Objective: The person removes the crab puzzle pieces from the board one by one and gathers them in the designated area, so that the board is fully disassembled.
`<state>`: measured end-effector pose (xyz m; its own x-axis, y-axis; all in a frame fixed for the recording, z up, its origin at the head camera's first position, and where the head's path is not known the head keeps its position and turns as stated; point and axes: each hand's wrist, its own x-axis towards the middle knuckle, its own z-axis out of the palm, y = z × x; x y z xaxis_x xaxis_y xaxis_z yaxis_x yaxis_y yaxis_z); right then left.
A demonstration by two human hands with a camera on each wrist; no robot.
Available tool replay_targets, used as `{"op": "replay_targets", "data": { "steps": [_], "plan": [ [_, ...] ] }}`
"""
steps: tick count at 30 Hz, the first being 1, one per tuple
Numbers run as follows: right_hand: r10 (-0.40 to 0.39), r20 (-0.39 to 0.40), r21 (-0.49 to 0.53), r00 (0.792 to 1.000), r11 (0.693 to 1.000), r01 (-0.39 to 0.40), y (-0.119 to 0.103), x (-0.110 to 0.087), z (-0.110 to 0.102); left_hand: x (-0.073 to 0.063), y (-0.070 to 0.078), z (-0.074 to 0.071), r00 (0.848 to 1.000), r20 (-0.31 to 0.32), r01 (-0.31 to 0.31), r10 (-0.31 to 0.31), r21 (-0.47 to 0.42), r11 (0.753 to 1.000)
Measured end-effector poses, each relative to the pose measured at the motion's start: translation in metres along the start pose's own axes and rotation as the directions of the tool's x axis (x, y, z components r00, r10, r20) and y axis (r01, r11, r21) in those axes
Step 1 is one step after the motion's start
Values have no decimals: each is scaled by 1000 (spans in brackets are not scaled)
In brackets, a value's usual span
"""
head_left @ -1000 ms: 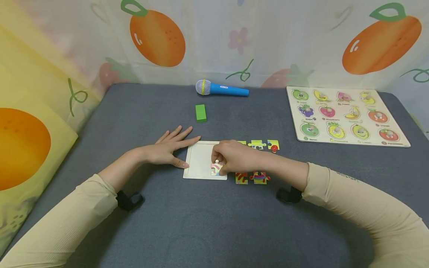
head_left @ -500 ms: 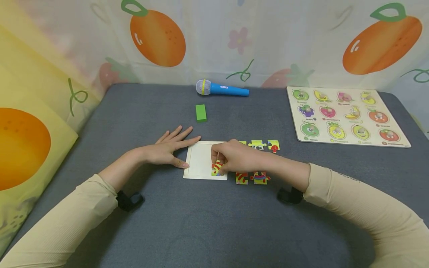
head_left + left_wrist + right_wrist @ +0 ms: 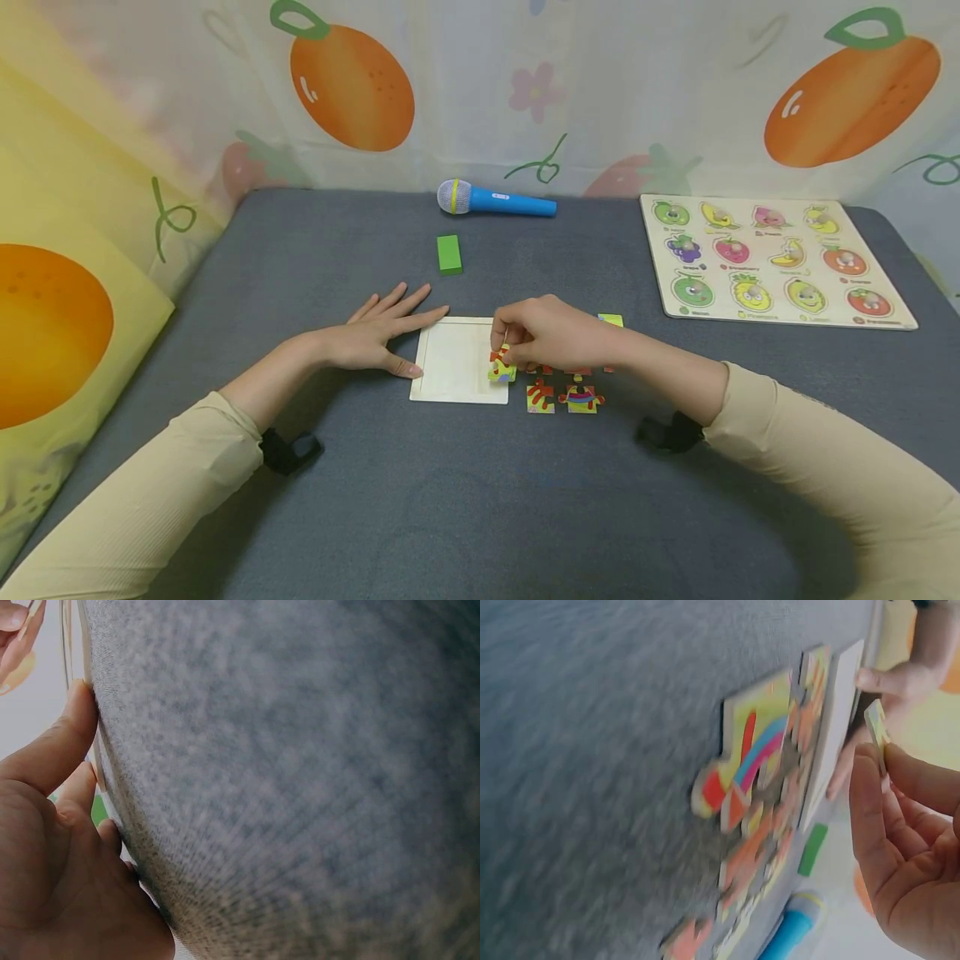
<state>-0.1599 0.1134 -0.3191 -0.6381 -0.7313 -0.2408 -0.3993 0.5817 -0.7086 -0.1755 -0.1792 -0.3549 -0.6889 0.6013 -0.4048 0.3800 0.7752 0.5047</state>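
My left hand point(image 3: 367, 337) lies spread on the table at the left edge of a pale puzzle tray point(image 3: 456, 358). Its thumb and index finger touch that edge; in the left wrist view the thumb point(image 3: 71, 727) presses on the rim. Thumb and fingers of my right hand point(image 3: 558, 333) pinch a yellow-and-red jigsaw piece point(image 3: 498, 372) over the tray's right edge. In the right wrist view this piece point(image 3: 877, 727) is held tilted, raised above the table. Several loose jigsaw pieces point(image 3: 581, 402) lie right of the tray, some hidden under my right hand.
A green block point(image 3: 449, 254) sits behind the tray, with a blue toy microphone point(image 3: 510, 202) farther back. At the back right lies a fruit puzzle board point(image 3: 780, 258). A fruit-print curtain point(image 3: 480, 92) hangs along the table's far edge.
My right hand has moved right and slightly away from me, carrying the jigsaw piece from the tray's lower right corner to its right edge. My left hand stays in place.
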Motion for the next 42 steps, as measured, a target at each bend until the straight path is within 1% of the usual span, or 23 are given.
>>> {"op": "replay_targets", "data": {
  "steps": [4, 10, 15, 19, 22, 25, 29, 33, 42],
  "plan": [
    [5, -11, 4, 1000, 1000, -5, 5, -8, -8, 1, 0, 0, 1000, 3, 4, -4, 8, 1000],
    [49, -29, 26, 998, 998, -49, 13, -22, -19, -1, -1, -1, 1000, 7, 8, -8, 12, 1000],
    [55, -55, 37, 997, 998, -53, 22, -35, -27, -2, -1, -1, 1000, 9, 6, -6, 11, 1000],
    [80, -67, 35, 995, 996, -78, 30, -45, -33, -1, -1, -1, 1000, 10, 4, -4, 4, 1000],
    [108, -70, 31, 992, 994, -106, 36, -52, -37, -1, 0, -1, 1000, 11, 2, -2, 0, 1000],
    [119, -65, 37, 991, 992, -117, 41, -59, -40, -2, 0, -1, 1000, 11, 4, -4, 0, 1000],
    [121, -48, 52, 991, 992, -118, 49, -68, -42, -2, 1, -1, 1000, 11, 6, -6, -3, 1000],
    [123, -11, 68, 992, 990, -122, 57, -75, -44, -2, 1, -1, 1000, 12, 7, -7, -5, 1000],
    [174, 85, 75, 981, 981, -181, 66, -85, -41, -2, 0, -1, 1000, 11, 1, -1, 0, 1000]
  ]
}}
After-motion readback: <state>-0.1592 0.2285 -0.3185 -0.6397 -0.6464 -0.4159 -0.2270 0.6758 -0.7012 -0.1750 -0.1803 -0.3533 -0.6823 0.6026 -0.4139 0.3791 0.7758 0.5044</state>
